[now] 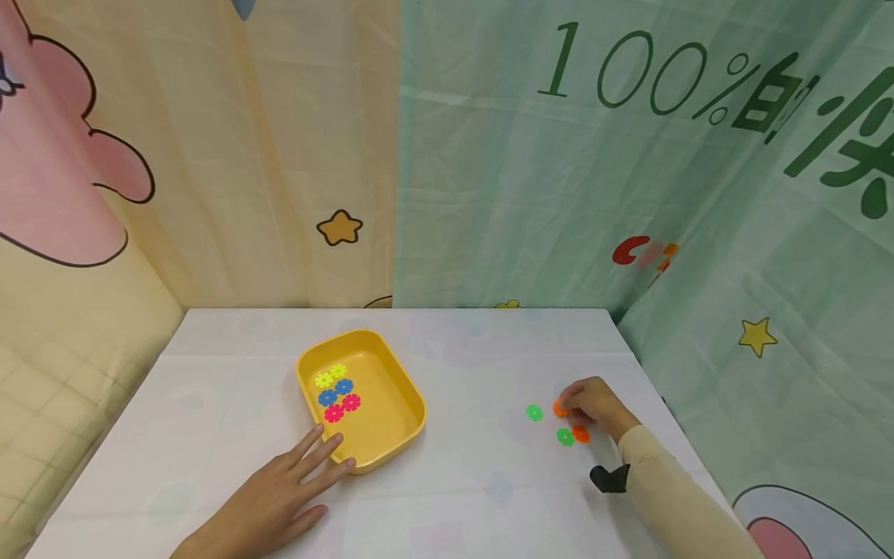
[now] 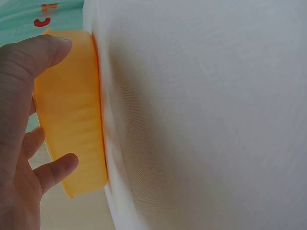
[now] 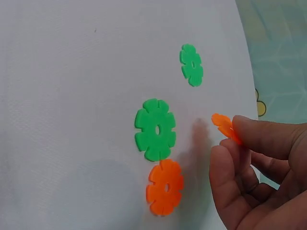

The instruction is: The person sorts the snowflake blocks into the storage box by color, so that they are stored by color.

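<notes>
My right hand (image 1: 595,404) is pinching a part-hidden orange disc (image 3: 222,124), edge pointing left; my spread left hand (image 1: 279,487) is touching a tray (image 1: 387,404).

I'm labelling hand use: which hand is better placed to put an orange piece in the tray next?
Right hand, likely: it pinches an orange piece, while the left hand touches the tray, away from that piece.

Ten flower-shaped discs (image 1: 565,437), one yellow tray (image 1: 387,411)
</notes>
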The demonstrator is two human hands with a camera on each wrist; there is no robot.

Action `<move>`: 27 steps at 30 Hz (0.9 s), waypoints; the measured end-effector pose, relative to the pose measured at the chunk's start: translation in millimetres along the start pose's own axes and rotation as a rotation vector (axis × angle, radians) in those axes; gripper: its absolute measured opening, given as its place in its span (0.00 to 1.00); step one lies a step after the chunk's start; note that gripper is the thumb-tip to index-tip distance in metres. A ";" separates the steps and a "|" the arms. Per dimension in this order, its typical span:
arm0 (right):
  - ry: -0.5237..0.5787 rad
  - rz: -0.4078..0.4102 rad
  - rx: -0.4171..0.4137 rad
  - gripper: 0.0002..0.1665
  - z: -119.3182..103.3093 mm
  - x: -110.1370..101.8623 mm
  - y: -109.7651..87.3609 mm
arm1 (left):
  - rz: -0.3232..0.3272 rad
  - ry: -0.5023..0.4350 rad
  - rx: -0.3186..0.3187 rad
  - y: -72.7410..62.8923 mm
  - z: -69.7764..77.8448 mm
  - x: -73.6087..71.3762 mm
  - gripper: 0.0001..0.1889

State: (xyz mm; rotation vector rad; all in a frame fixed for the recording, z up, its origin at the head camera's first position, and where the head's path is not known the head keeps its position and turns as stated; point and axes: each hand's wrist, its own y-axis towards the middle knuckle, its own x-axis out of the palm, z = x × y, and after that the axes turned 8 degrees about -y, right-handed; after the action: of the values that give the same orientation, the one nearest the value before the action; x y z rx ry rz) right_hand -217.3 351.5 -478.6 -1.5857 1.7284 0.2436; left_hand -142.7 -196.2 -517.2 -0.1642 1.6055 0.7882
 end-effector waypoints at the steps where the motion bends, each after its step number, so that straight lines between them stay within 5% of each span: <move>1: 0.014 -0.002 0.000 0.08 -1.4 -1.2 0.1 | 0.002 0.000 0.001 0.1 -0.2 0.0 0.44; 16: 0.215 0.005 0.040 0.19 -22.9 -13.3 9.2 | -0.001 -0.010 -0.001 0.8 -2.2 -2.0 0.44; 27: 0.359 0.004 -0.010 0.22 -44.8 -16.6 15.7 | -0.004 -0.023 0.005 0.9 0.4 -4.2 0.46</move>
State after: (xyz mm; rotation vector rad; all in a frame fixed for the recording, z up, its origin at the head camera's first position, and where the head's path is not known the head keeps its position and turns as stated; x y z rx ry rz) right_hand -250.6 340.5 -442.5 -1.7117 2.0013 -0.0349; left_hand -141.9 -196.7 -513.1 -0.1542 1.5847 0.7799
